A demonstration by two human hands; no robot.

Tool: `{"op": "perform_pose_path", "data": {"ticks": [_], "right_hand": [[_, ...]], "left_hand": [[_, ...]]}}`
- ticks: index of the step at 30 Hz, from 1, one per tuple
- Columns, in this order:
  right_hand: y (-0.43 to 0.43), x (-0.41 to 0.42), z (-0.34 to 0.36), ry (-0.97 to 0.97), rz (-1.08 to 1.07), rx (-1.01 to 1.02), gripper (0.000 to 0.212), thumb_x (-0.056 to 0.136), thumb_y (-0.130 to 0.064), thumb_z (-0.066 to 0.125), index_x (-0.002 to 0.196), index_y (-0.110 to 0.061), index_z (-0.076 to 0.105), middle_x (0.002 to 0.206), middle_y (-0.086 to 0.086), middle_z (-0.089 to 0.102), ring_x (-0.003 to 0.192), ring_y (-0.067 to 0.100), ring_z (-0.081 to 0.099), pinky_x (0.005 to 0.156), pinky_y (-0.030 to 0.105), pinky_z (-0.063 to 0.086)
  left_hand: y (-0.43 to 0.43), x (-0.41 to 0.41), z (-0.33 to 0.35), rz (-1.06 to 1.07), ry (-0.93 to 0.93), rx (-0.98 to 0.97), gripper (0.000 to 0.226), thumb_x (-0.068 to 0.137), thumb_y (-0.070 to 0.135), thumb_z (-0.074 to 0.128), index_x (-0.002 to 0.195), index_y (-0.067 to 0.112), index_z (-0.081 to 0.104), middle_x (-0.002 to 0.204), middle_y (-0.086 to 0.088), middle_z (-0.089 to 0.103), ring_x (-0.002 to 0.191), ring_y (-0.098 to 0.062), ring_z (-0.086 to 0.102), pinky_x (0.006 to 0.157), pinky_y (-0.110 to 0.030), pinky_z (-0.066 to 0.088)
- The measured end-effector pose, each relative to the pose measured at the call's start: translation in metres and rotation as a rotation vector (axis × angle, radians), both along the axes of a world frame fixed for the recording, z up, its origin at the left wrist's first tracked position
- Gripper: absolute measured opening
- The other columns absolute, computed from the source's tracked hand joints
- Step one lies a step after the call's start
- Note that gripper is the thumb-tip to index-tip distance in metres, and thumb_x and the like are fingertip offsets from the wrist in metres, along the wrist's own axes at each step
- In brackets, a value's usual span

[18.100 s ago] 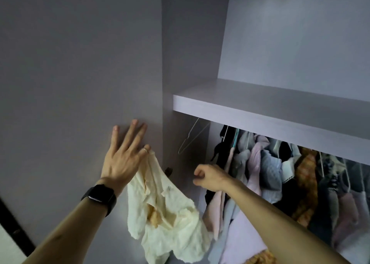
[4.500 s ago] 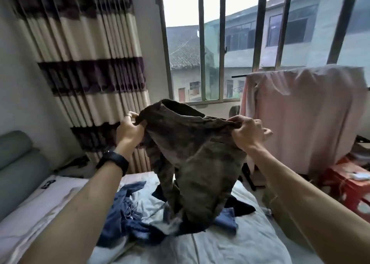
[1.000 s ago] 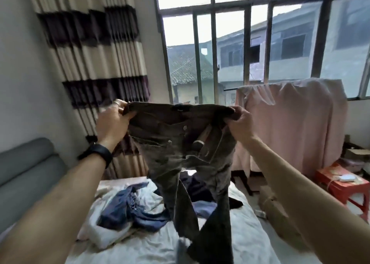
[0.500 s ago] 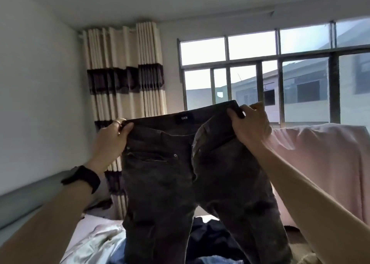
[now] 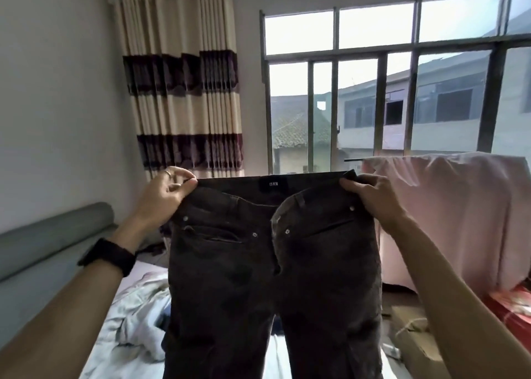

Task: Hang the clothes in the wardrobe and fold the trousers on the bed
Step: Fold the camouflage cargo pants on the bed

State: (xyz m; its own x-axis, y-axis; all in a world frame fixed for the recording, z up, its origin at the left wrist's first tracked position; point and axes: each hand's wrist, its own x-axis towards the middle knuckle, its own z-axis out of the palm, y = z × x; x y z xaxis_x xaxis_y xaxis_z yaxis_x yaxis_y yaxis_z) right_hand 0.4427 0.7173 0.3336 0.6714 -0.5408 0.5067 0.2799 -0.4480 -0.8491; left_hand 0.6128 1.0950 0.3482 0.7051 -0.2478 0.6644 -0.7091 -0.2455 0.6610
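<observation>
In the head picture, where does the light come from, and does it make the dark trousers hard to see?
Head view: daylight enters through the window behind, its upper panes washed out white; the backlit trousers look nearly black, only rivets and pocket seams showing. Head view: the wide-angle lens tilts the window bars near the right edge.
</observation>
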Motion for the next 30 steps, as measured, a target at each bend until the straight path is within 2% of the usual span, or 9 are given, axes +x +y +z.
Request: {"op": "perform_pose_path", "data": {"ticks": [2, 5, 8, 10, 13, 16, 19, 24, 30], "right_hand": [[-0.002, -0.009, -0.013, -0.034, 0.085, 0.053, 0.012, 0.085, -0.022, 0.078, 0.074, -0.019, 0.079, 0.076, 0.002, 0.076, 0.067, 0.013, 0.069, 0.058, 0.023, 0.054], [0.001, -0.016, -0.016, -0.076, 0.089, 0.057, 0.010, 0.084, -0.027, 0.079, 0.079, -0.018, 0.079, 0.083, 0.006, 0.077, 0.074, 0.017, 0.071, 0.070, 0.032, 0.057], [0.005, -0.017, -0.035, -0.061, 0.060, 0.038, 0.021, 0.074, -0.041, 0.080, 0.081, -0.021, 0.079, 0.086, 0.008, 0.077, 0.077, 0.017, 0.070, 0.076, 0.038, 0.055], [0.008, -0.014, -0.058, -0.049, 0.025, -0.007, 0.024, 0.070, -0.051, 0.079, 0.080, -0.030, 0.079, 0.081, 0.000, 0.076, 0.074, 0.012, 0.069, 0.073, 0.037, 0.054], [0.005, -0.001, -0.075, -0.010, -0.090, -0.087, 0.025, 0.073, -0.064, 0.074, 0.083, -0.041, 0.075, 0.081, -0.007, 0.073, 0.084, 0.023, 0.070, 0.082, 0.051, 0.056], [0.002, 0.022, -0.090, 0.084, -0.169, -0.186, 0.034, 0.077, -0.072, 0.063, 0.094, -0.044, 0.071, 0.087, -0.010, 0.072, 0.087, 0.025, 0.070, 0.082, 0.050, 0.056], [0.004, 0.043, -0.128, 0.219, -0.296, -0.354, 0.043, 0.081, -0.074, 0.053, 0.108, -0.042, 0.066, 0.094, -0.009, 0.074, 0.092, 0.026, 0.068, 0.079, 0.042, 0.054], [0.001, 0.079, -0.208, 0.458, -0.321, -0.421, 0.038, 0.091, -0.063, 0.057, 0.112, -0.033, 0.068, 0.107, 0.005, 0.074, 0.103, 0.036, 0.065, 0.079, 0.040, 0.049], [-0.002, 0.132, -0.341, 0.764, -0.182, -0.382, 0.023, 0.094, -0.047, 0.063, 0.102, -0.027, 0.070, 0.099, 0.005, 0.072, 0.096, 0.032, 0.066, 0.073, 0.037, 0.048]], "left_hand": [[0.007, -0.004, -0.017, -0.092, 0.094, -0.089, 0.006, 0.088, 0.031, 0.074, 0.092, 0.029, 0.070, 0.071, 0.003, 0.075, 0.062, -0.004, 0.069, 0.052, -0.013, 0.051], [0.015, -0.009, -0.031, -0.152, 0.162, -0.197, 0.028, 0.077, 0.050, 0.077, 0.099, 0.034, 0.071, 0.082, -0.005, 0.077, 0.067, -0.016, 0.074, 0.053, -0.025, 0.058], [0.020, -0.012, -0.049, -0.118, 0.185, -0.153, 0.044, 0.071, 0.062, 0.081, 0.103, 0.033, 0.071, 0.085, -0.004, 0.077, 0.071, -0.016, 0.074, 0.056, -0.029, 0.059], [0.023, -0.012, -0.067, -0.088, 0.208, -0.117, 0.044, 0.070, 0.061, 0.079, 0.103, 0.033, 0.070, 0.086, -0.003, 0.077, 0.071, -0.016, 0.072, 0.057, -0.030, 0.059], [0.019, -0.003, -0.082, -0.032, 0.230, -0.083, 0.025, 0.081, 0.050, 0.076, 0.101, 0.037, 0.069, 0.081, 0.001, 0.076, 0.068, -0.017, 0.071, 0.054, -0.033, 0.058], [0.004, 0.015, -0.100, 0.085, 0.172, 0.007, 0.005, 0.092, 0.038, 0.072, 0.096, 0.035, 0.069, 0.086, 0.003, 0.076, 0.082, -0.016, 0.073, 0.071, -0.036, 0.061], [-0.007, 0.036, -0.140, 0.203, 0.211, 0.074, 0.013, 0.093, 0.036, 0.070, 0.098, 0.024, 0.070, 0.097, -0.003, 0.075, 0.097, -0.023, 0.071, 0.093, -0.041, 0.056], [-0.020, 0.063, -0.221, 0.350, 0.250, 0.325, 0.029, 0.092, 0.051, 0.065, 0.101, 0.025, 0.071, 0.097, 0.001, 0.077, 0.096, -0.026, 0.069, 0.082, -0.039, 0.054], [-0.022, 0.122, -0.347, 0.274, 0.374, 0.729, 0.023, 0.092, 0.052, 0.065, 0.104, 0.032, 0.070, 0.101, 0.000, 0.075, 0.099, -0.027, 0.069, 0.077, -0.038, 0.054]]}}
